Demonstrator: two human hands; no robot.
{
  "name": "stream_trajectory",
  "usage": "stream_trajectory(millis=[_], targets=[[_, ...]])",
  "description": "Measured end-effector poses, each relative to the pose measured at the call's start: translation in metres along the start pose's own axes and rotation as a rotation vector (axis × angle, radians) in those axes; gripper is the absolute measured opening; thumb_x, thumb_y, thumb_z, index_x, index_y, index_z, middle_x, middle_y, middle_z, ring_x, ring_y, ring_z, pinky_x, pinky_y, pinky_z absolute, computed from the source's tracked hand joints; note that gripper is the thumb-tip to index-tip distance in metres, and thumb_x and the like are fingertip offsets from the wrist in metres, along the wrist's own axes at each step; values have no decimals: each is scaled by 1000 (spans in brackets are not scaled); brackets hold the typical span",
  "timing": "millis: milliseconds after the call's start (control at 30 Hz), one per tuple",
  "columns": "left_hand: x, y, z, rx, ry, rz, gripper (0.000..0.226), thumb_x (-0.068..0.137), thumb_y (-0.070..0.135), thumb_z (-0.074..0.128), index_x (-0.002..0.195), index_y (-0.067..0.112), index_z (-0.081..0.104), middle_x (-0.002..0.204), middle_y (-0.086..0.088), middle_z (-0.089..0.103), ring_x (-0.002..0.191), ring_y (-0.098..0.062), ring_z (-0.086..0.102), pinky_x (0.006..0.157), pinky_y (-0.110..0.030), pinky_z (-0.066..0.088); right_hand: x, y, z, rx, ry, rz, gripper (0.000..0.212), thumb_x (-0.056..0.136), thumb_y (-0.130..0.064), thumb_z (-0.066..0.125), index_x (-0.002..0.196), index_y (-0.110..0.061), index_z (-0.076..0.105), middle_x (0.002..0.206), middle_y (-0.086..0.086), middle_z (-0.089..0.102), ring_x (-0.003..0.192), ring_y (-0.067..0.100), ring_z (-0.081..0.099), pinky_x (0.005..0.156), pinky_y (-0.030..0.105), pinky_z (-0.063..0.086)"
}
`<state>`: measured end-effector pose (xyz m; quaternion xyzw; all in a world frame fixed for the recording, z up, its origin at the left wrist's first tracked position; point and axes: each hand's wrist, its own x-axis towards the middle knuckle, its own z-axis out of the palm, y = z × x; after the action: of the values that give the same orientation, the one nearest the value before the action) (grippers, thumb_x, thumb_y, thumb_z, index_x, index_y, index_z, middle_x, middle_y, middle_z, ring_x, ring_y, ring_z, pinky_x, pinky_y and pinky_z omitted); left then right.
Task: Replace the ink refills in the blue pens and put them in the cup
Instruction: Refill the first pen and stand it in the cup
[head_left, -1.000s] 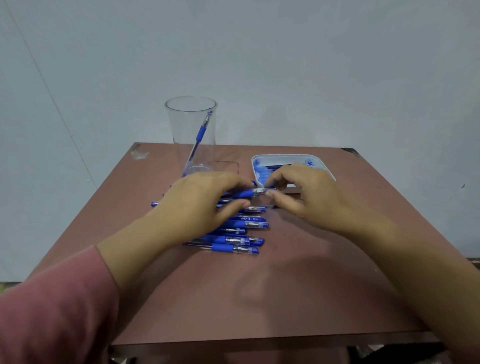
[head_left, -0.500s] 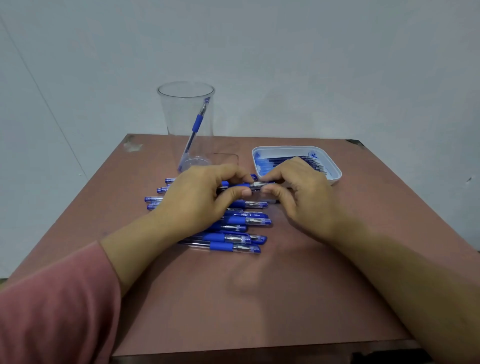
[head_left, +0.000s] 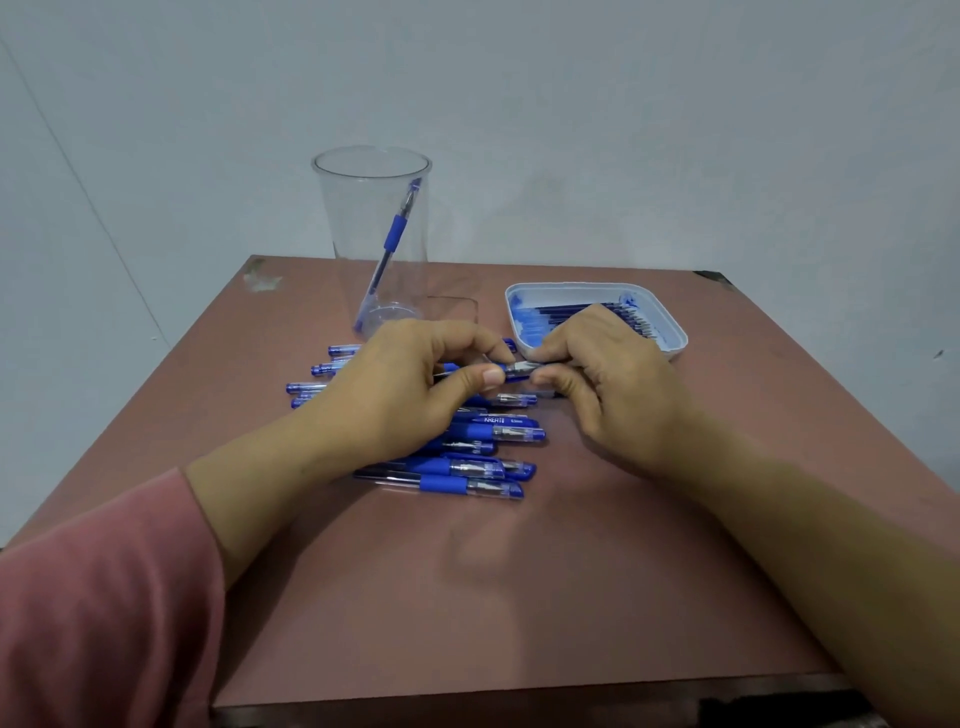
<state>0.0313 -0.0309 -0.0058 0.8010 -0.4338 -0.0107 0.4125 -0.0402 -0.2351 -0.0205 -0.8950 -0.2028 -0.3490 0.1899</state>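
Working at centre frame on one blue pen (head_left: 511, 370), raised just above the row of pens (head_left: 483, 432) lying on the table (head_left: 519, 597). Pinching its blue grip section between the thumb and curled forefinger of the left hand (head_left: 395, 395), reaching in from the lower left out of a pink sleeve (head_left: 93, 597). Pinching the clear tip end between the thumb and curled fingers of the right hand (head_left: 613, 384), reaching in from the lower right. Holding nothing else in either hand, as far as can be seen. Judging by the opposed grips on either side of the joint, probably unscrewing the tip section to get at the old refill, or else screwing it back on; cannot tell which. Early in the task, to judge by the clear cup (head_left: 371, 208) at upper left of the table, with only a single pen (head_left: 395, 240) leaning inside. At upper right, just behind the right hand: the white tray (head_left: 672, 338), with refills (head_left: 571, 310) laid in it. Next calls for twisting the two halves against each other without letting the small tip slip, then drawing the refill straight out. If closing instead, calls for carrying the pen up and left to the cup.
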Motion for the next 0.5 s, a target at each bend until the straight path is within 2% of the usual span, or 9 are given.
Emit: stream_trajectory(millis=[100,200,267,400,433,500], targets=[[0,2,-1,-49,-33,9,16,92,23,61,97,37,66,78,22,69,81,0,66,78,-19,50,-1,-2,-1,-17,1,-16,20,93,-19,52,90,-3,63,82,5,58,79,13,46,77,13,36],[-1,6,-3,-83,-64,14,16,93,18,60,96,31,68,73,17,70,72,5,63,70,-8,43,0,-3,-3,-23,-4,-40,19,93,-19,52,90,-3,63,82,2,57,79,12,45,77,13,36],[-2,3,-7,-78,-65,-6,18,94,18,59,95,34,68,72,15,69,69,6,60,68,-6,40,-1,2,-10,-32,7,-13,21,93,-20,51,90,-3,63,84,1,58,80,12,47,76,16,39],[-7,-8,-14,64,10,-42,20,92,26,62,97,45,66,75,26,67,75,9,60,71,-10,45,-4,13,-19,-69,-9,57,24,92,-24,50,90,-4,64,86,4,63,82,13,51,77,22,42],[-7,-9,-13,156,40,-32,17,91,31,63,100,44,68,74,30,64,73,7,59,67,-16,46,-3,12,-18,-68,-47,69,23,92,-25,51,90,-6,64,87,2,63,83,12,50,77,22,42],[-5,-8,-12,315,84,0,21,88,40,63,108,42,68,76,26,64,72,-1,58,66,-28,49,0,10,-17,-72,-110,98,16,91,-26,56,91,-12,64,87,-3,63,83,13,51,76,25,43]])
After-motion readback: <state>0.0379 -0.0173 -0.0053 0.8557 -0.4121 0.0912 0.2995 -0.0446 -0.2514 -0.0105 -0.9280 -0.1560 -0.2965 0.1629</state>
